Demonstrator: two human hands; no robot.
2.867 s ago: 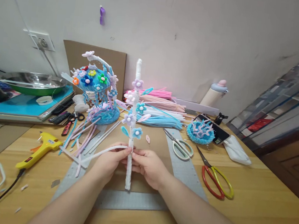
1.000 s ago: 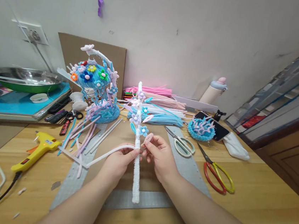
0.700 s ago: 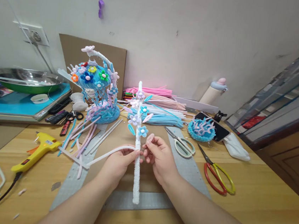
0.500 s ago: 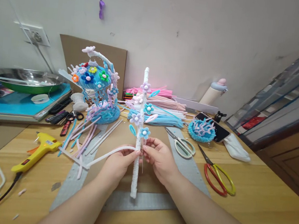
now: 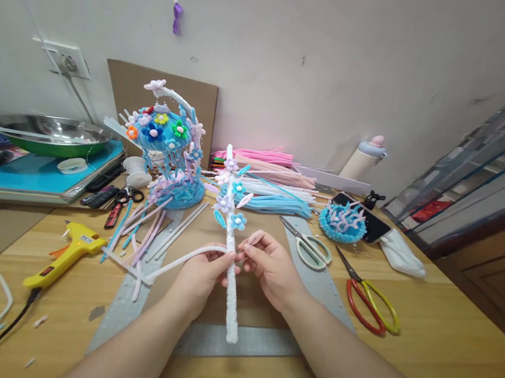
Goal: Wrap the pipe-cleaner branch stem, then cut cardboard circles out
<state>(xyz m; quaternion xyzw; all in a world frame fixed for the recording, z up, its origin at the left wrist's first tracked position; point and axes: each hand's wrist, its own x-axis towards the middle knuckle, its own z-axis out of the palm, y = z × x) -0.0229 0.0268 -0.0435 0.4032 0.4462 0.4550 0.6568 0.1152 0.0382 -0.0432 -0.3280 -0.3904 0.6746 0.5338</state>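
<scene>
My left hand (image 5: 200, 277) is closed around the middle of a white wrapped stem (image 5: 231, 307), which leans slightly left at its top. Blue and lilac pipe-cleaner flowers (image 5: 239, 221) and small loop leaves sit along the stem's upper half. A white pipe cleaner (image 5: 186, 259) runs from the stem out to the left past my left hand. Just right of the stem, my right hand (image 5: 273, 269) pinches a small pale pink loop leaf (image 5: 255, 237) made of pipe cleaner. Its lower end is hidden by the fingers.
A yellow glue gun (image 5: 65, 253) lies at left. Behind stand a blue jellyfish-like flower ornament (image 5: 161, 131) and bundled pipe cleaners (image 5: 273, 204). To the right are white-handled scissors (image 5: 311, 252), red-and-yellow scissors (image 5: 369, 303), a blue fuzzy dish-shaped piece (image 5: 343, 222) and a phone (image 5: 375, 223).
The stem's top has tilted to the left and dropped lower, while its bottom end has swung slightly right. The pale pink leaf in my right hand now stands clearer of the stem.
</scene>
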